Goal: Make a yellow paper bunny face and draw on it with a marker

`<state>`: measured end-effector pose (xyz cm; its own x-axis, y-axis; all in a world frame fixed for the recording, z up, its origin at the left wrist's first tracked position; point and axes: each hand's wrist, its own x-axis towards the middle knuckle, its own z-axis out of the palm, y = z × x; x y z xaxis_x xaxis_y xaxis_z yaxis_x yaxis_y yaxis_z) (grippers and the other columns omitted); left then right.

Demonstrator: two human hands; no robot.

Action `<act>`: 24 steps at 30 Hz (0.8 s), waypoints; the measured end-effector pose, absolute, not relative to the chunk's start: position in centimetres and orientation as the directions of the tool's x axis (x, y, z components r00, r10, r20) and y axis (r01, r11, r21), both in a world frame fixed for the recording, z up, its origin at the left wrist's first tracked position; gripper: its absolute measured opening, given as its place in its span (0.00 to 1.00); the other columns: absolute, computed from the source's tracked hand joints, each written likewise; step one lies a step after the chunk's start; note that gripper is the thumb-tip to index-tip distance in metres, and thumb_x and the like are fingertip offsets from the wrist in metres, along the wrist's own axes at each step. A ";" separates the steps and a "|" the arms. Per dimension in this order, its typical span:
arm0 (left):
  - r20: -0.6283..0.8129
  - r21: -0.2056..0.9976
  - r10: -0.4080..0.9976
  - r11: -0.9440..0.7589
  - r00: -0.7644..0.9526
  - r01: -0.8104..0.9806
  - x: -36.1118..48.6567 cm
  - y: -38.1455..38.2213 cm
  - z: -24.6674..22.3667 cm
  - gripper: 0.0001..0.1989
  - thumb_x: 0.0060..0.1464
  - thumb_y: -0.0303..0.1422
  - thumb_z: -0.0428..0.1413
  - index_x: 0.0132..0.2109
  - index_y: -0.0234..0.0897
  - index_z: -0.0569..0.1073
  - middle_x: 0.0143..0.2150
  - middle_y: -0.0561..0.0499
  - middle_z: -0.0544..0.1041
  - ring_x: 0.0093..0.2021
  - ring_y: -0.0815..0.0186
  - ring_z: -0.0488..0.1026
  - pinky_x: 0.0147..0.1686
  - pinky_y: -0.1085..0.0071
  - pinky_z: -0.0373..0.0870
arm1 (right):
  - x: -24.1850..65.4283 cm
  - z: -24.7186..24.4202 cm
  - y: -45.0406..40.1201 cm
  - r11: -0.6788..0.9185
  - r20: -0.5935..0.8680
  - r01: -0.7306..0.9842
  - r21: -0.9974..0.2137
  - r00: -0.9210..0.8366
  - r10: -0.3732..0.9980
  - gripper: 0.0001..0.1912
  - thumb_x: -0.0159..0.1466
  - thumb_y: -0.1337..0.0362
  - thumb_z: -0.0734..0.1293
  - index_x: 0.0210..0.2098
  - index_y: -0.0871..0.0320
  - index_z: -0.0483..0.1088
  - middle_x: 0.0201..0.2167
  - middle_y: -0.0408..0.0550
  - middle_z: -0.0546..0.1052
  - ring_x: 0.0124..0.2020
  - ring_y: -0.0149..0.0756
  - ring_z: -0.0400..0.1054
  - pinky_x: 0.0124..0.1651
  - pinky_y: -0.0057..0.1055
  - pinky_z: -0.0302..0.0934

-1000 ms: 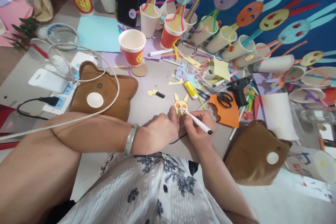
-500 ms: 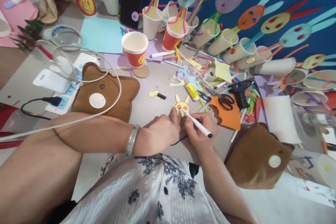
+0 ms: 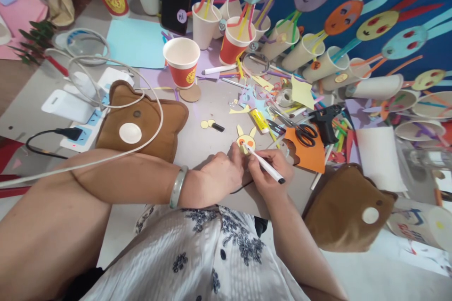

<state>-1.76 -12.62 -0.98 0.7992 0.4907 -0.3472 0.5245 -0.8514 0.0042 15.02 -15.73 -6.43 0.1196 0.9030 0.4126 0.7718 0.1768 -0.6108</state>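
Note:
My right hand (image 3: 273,176) grips a white marker (image 3: 267,168) with a black end, its tip at the yellow paper bunny face (image 3: 246,137). The bunny has two upright ears and orange eyes. My left hand (image 3: 221,173) rests at the bunny's lower left edge, index finger pressed on it, holding it to the table; the other fingers are curled. Left of the bunny lie a black marker cap (image 3: 218,127) and small yellow paper circles (image 3: 205,124). A yellow glue stick (image 3: 259,121) lies just beyond the ears.
Scissors (image 3: 305,135), orange paper (image 3: 309,157) and a black glue gun (image 3: 326,122) lie to the right. Paper cups with straw-mounted animal faces (image 3: 343,18) line the back. Brown cushions (image 3: 148,124) flank my arms. A white cable (image 3: 160,117) crosses over my left forearm.
The view has shifted slightly. The marker tip has moved a little to the right across the bunny's face, and both hands keep nearly the same place.

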 end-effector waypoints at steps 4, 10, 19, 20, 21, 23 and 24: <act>-0.346 0.017 0.491 -0.849 0.799 0.529 -1.8 -12.5 -0.7 0.29 0.68 0.20 0.44 0.74 0.25 0.60 0.71 0.17 0.62 0.54 0.47 0.82 0.41 0.60 0.84 | 15.0 -6.4 -15.8 0.183 0.414 0.776 -0.603 0.109 0.904 0.05 0.63 0.61 0.71 0.34 0.54 0.73 0.24 0.41 0.80 0.20 0.33 0.73 0.24 0.28 0.66; -0.358 0.028 0.498 -0.840 0.790 0.542 -1.9 -12.4 -0.1 0.30 0.67 0.19 0.44 0.74 0.26 0.60 0.71 0.19 0.62 0.56 0.48 0.81 0.42 0.60 0.84 | 15.0 -6.5 -15.8 0.163 0.385 0.777 -0.607 0.109 0.916 0.05 0.63 0.60 0.70 0.34 0.53 0.72 0.24 0.42 0.80 0.20 0.33 0.72 0.25 0.30 0.67; -0.365 -0.002 0.478 -0.858 0.799 0.513 -1.8 -12.5 -0.5 0.31 0.66 0.17 0.41 0.74 0.24 0.57 0.72 0.19 0.62 0.56 0.51 0.81 0.40 0.63 0.83 | 14.9 -6.4 -15.8 0.182 0.403 0.777 -0.603 0.100 0.910 0.05 0.63 0.61 0.71 0.34 0.54 0.73 0.24 0.41 0.80 0.20 0.33 0.73 0.25 0.29 0.66; -0.361 -0.009 0.478 -0.860 0.801 0.510 -1.8 -12.5 -0.7 0.31 0.66 0.17 0.41 0.74 0.24 0.57 0.72 0.19 0.62 0.56 0.51 0.81 0.40 0.63 0.83 | 14.9 -6.4 -15.8 0.180 0.401 0.777 -0.603 0.100 0.911 0.05 0.63 0.61 0.71 0.34 0.54 0.73 0.24 0.41 0.80 0.21 0.33 0.73 0.25 0.29 0.67; -0.356 -0.014 0.477 -0.863 0.804 0.505 -1.7 -12.6 -0.8 0.31 0.67 0.17 0.41 0.74 0.24 0.57 0.71 0.19 0.62 0.56 0.50 0.80 0.40 0.63 0.83 | 14.9 -6.4 -15.8 0.176 0.397 0.776 -0.605 0.103 0.912 0.05 0.63 0.60 0.71 0.34 0.54 0.73 0.24 0.42 0.80 0.21 0.34 0.73 0.25 0.29 0.67; -0.348 -0.020 0.479 -0.863 0.806 0.504 -1.7 -12.6 -1.0 0.31 0.67 0.18 0.40 0.75 0.24 0.57 0.71 0.19 0.62 0.56 0.50 0.81 0.39 0.64 0.83 | 14.9 -6.4 -15.8 0.165 0.385 0.773 -0.613 0.110 0.916 0.05 0.63 0.60 0.71 0.34 0.54 0.73 0.25 0.42 0.81 0.21 0.34 0.73 0.25 0.30 0.67; -0.342 -0.023 0.484 -0.861 0.806 0.507 -1.7 -12.6 -1.0 0.31 0.67 0.17 0.40 0.75 0.24 0.57 0.72 0.19 0.62 0.55 0.51 0.81 0.39 0.64 0.83 | 14.9 -6.4 -15.8 0.163 0.381 0.770 -0.617 0.112 0.918 0.05 0.63 0.60 0.71 0.34 0.53 0.73 0.24 0.42 0.80 0.21 0.34 0.73 0.25 0.30 0.67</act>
<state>-1.74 -12.64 -1.05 0.8056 0.4835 -0.3423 0.5074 -0.8614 -0.0227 14.89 -15.81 -6.36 0.1119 0.9177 0.3811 0.7696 0.1626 -0.6175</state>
